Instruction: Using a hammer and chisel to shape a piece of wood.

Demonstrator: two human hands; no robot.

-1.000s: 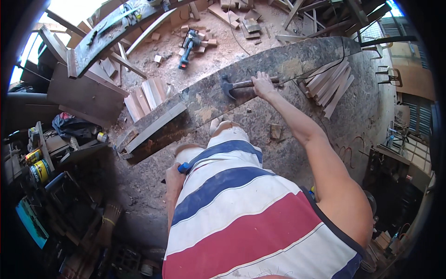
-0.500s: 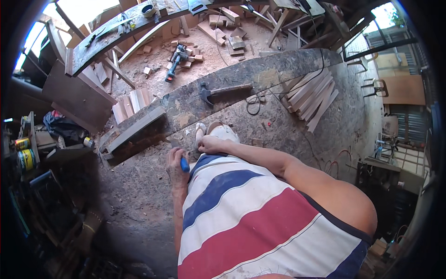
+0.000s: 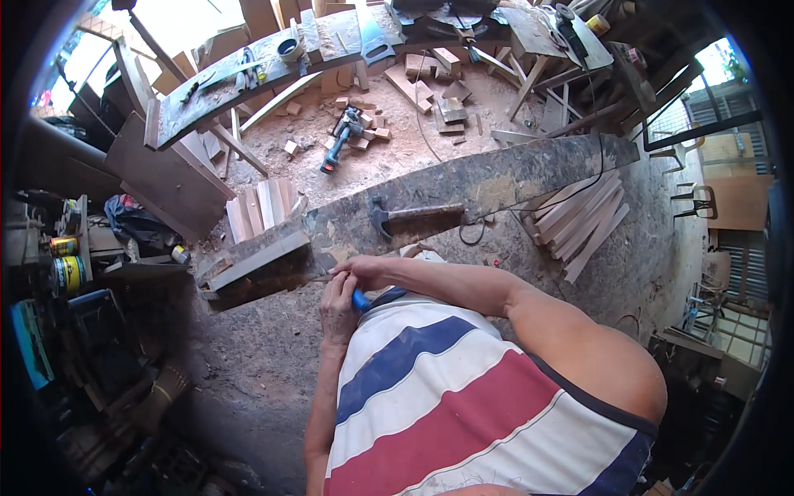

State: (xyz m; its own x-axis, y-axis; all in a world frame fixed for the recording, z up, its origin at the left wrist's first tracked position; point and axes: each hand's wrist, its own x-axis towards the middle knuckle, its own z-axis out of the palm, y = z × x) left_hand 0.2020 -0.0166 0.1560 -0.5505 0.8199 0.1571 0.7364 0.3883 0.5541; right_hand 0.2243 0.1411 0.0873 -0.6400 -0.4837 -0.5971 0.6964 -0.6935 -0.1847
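My left hand (image 3: 337, 312) is closed around a chisel with a blue handle (image 3: 361, 300), whose butt shows beside the striped shirt. My right hand (image 3: 365, 271) meets it from the right, fingers drawn together over the top of the left hand. Whatever is between those fingers is hidden, and most of the blade is covered too. Just beyond the hands, a hammer (image 3: 420, 213) lies on the worn bench plank (image 3: 339, 221). To the left of it a straight length of wood (image 3: 258, 264) rests along the bench edge.
Sawn slats (image 3: 579, 221) are stacked at the right, with a black cable over them. Past the bench, a cordless power tool (image 3: 341, 140) lies among wood offcuts. A raised far bench holds a handsaw (image 3: 376, 37) and a cup (image 3: 289, 50). Paint cans (image 3: 68, 273) stand far left.
My right hand has moved away from my lap, forward and left, to meet the left hand. The left hand with the chisel has shifted slightly right in view. The whole view has tilted a little.
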